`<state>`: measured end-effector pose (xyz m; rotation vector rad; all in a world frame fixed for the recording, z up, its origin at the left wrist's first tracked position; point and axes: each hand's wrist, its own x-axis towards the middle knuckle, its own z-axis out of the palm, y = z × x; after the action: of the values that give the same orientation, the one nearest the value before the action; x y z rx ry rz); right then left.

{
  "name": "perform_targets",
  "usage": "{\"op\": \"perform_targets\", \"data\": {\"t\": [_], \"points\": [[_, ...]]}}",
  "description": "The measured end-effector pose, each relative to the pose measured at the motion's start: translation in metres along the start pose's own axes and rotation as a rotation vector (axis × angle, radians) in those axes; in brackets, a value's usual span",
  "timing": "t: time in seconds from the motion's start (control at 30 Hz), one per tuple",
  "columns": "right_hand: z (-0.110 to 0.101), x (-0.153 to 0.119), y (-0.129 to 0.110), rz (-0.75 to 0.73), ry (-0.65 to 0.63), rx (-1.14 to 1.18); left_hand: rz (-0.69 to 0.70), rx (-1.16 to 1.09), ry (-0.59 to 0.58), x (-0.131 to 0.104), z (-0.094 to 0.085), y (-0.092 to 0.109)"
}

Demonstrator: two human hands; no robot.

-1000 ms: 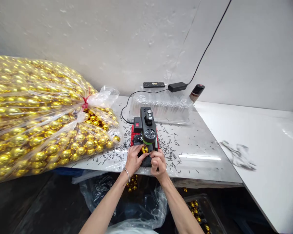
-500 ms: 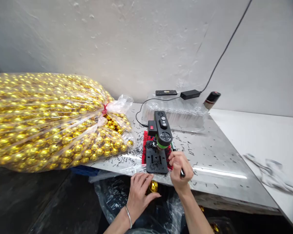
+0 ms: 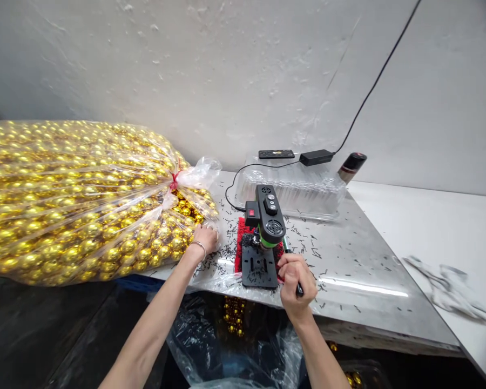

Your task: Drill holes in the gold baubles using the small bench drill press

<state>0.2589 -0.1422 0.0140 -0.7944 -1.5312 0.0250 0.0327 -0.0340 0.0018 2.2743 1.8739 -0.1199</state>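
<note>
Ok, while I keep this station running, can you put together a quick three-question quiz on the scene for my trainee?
1. Which is the left hand touching?
a) the black power adapter
b) the clear bag of gold balls
c) the black-capped can

2. True or false: the right hand is off the black lever handle.

3. What colour is the tie at the gathered neck of the clear bag?

Key: 1. b; 2. false, the right hand is closed round it; 3. red.
</note>
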Motion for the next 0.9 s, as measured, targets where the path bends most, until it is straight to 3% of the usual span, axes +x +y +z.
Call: {"op": "perform_targets", "data": {"t": [0.1, 0.17, 0.3, 0.4, 0.47, 0.53, 0.6, 0.73, 0.9], "points": [[0.0, 0.0, 0.0, 0.007, -0.004, -0.001, -0.017, -0.018, 0.024, -0.004, 0.003, -0.003], [0.0, -0.001, 0.0, 0.002, -0.005, 0.004, -0.043, -0.166, 0.132, -0.013, 0.005, -0.005], [0.001, -0.002, 0.001, 0.002, 0.0, 0.015, -0.092, -1.006, 0.442, -0.041, 0.006, -0.002], [0.002, -0.003, 0.002, 0.016, 0.011, 0.013, -0.036, -1.541, 0.347, -0.061, 0.012, 0.015], [0.002, -0.004, 0.002, 0.022, 0.017, 0.011, -0.001, -1.688, 0.202, -0.066, 0.021, 0.03], [0.002, -0.004, 0.002, 0.02, 0.012, 0.01, 0.017, -1.678, 0.107, -0.064, 0.034, 0.045], [0.001, -0.004, 0.002, 0.014, -0.007, 0.007, 0.033, -1.557, 0.095, -0.058, 0.049, 0.058], [-0.001, -0.004, 0.003, 0.0, -0.041, -0.01, 0.107, -1.28, 0.162, -0.045, 0.071, 0.075], [-0.001, -0.006, 0.004, -0.002, -0.044, -0.014, 0.193, -0.908, 0.274, -0.041, 0.075, 0.085]]}}
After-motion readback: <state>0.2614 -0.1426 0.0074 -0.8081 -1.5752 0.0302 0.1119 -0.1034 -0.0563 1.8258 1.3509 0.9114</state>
